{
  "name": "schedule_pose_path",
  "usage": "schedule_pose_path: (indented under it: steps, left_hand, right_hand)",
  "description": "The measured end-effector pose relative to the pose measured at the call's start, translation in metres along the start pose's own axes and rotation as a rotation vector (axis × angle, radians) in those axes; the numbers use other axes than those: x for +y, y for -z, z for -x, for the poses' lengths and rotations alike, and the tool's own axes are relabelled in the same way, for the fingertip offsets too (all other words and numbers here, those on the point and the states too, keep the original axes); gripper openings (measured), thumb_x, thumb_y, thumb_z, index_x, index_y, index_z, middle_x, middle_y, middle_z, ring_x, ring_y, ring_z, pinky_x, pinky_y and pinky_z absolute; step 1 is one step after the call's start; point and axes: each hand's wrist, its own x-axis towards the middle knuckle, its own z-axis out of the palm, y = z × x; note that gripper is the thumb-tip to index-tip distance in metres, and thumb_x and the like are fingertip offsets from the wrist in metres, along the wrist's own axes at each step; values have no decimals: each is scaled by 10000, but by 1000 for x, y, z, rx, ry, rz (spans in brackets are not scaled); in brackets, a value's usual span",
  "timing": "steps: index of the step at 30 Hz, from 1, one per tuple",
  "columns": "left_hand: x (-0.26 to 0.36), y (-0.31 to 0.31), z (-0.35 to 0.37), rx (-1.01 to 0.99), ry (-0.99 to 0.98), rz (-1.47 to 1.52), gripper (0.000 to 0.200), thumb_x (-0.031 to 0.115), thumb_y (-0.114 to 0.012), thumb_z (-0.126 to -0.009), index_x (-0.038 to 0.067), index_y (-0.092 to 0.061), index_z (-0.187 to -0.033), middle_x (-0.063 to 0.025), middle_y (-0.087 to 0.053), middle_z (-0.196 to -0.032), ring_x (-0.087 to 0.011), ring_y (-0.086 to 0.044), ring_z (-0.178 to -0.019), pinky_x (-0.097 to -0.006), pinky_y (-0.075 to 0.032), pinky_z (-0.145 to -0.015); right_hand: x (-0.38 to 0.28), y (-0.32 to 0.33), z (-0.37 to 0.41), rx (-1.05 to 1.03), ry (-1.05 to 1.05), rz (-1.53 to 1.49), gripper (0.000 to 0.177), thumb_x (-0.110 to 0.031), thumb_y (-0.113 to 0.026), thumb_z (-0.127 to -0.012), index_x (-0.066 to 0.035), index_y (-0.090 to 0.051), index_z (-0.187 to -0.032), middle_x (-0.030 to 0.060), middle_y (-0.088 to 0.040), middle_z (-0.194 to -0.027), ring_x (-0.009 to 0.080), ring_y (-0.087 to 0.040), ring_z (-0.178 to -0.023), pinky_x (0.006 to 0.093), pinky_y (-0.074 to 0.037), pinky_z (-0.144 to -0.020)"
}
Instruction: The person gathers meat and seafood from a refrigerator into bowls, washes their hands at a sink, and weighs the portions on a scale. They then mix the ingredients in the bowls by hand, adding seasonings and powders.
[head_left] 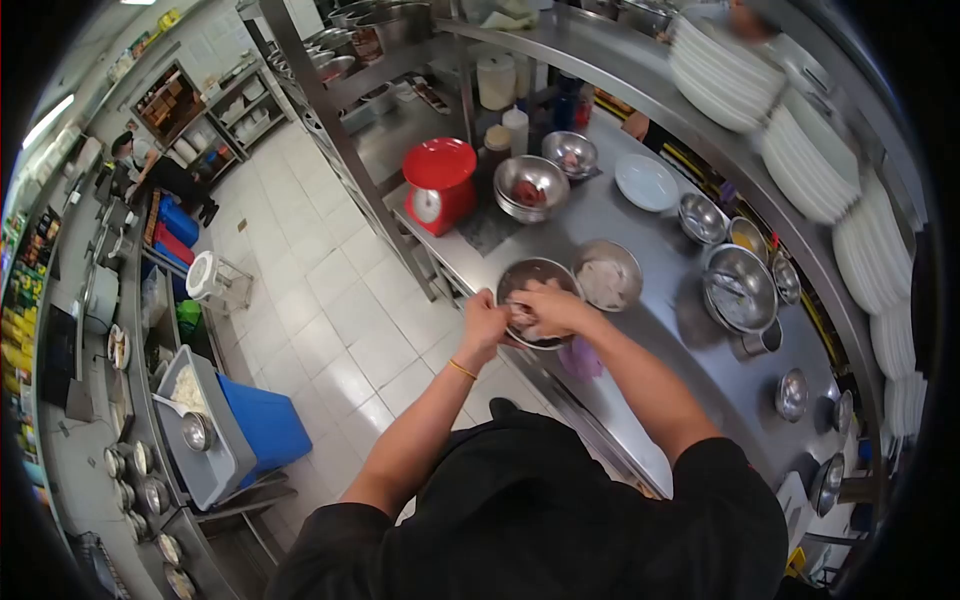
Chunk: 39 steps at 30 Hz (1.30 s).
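Observation:
A steel mixing bowl (537,268) sits at the near edge of the steel counter, with pale pinkish pieces, perhaps raw meat, inside. My left hand (483,325) grips the bowl's rim on its left side. Down in the bowl, my right hand (552,308) has its fingers curled into the pale pieces; its fingertips are partly hidden. Right beside it stands a second steel bowl (607,275) with whitish food. Under my right forearm lies something purple, like a plastic bag (581,358).
Behind the bowls are a red kitchen scale (438,185), stacked bowls with red food (530,188) and a white plate (646,183). More steel bowls (740,288) stand to the right. Stacked plates (815,155) fill the shelf overhead. A person (150,165) works far left.

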Motion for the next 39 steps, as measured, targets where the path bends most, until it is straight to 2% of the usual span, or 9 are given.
schedule_pose_path:
  steps: [2,7,10,11,12,21,25,32,39]
  left_hand:
    - [31,32,-29,113,-101,-77,101,-33,-542,-779,36,-478,-816,-100,-537,-696,-272,-627,-570,-460,-572,-420]
    - [112,97,-123,181,-360,-165,115,-43,-537,-763,60,-485,-759,-36,-529,-647,-134,-528,-558,-293,-369,-419]
    - [158,117,-182,235,-385,-210,73,-7,-547,-765,16,-480,-748,-65,-533,-659,-189,-582,-532,-358,-528,-407]
    - [173,120,-193,171,-321,-146,79,-4,-548,-776,15,-472,-764,-75,-538,-680,-203,-595,-557,-367,-546,-419]
    - [180,125,-202,106,-246,-88,87,-2,-549,-787,14,-463,-780,-85,-543,-700,-217,-609,-582,-377,-564,-431]
    - [198,156,-255,-246,20,-46,178,2,-606,-833,32,-433,-860,-101,-564,-763,-215,-604,-604,-400,-578,-517]
    - [214,163,-259,-314,44,-84,251,101,-671,-853,-16,-460,-918,-125,-559,-781,-218,-602,-583,-377,-571,-488]
    - [222,178,-270,-335,80,-169,570,356,-715,-833,-84,-464,-1094,-193,-566,-1029,-309,-654,-663,-351,-566,-462]
    - [221,172,-273,-372,-21,-277,353,133,-673,-807,-55,-489,-1042,-180,-625,-931,-250,-667,-631,-370,-595,-474]
  right_hand:
    - [-6,-2,-54,35,139,83,397,-154,-695,-679,-81,-665,-1068,166,-647,-924,356,-635,-885,423,-499,-757]
    - [-15,87,-204,-404,192,-24,161,-115,-657,-683,-50,-694,-826,153,-686,-764,267,-630,-648,375,-512,-632]
    - [19,118,-270,62,200,-331,204,-41,-721,-609,-34,-656,-803,46,-642,-743,124,-578,-651,323,-497,-596]
    - [-6,134,-272,130,-207,-557,237,-43,-763,-602,-32,-657,-813,5,-607,-725,111,-572,-648,304,-492,-569]
    - [-3,135,-285,221,-205,-658,223,-7,-745,-648,-17,-645,-848,-2,-592,-751,107,-584,-661,294,-508,-570]
    - [7,111,-310,582,-374,-1495,302,83,-663,-769,-10,-618,-1053,111,-681,-966,233,-683,-866,381,-590,-763]
    - [-17,113,-298,706,-488,-1474,310,70,-676,-780,-9,-610,-1072,108,-673,-1006,253,-676,-928,397,-576,-829]
    - [-29,97,-294,681,-572,-1312,292,-8,-689,-809,-60,-614,-1086,88,-680,-999,232,-688,-898,321,-568,-592]
    - [-27,91,-309,670,-757,-838,241,-52,-730,-729,-35,-647,-955,63,-666,-815,159,-636,-622,331,-563,-551]
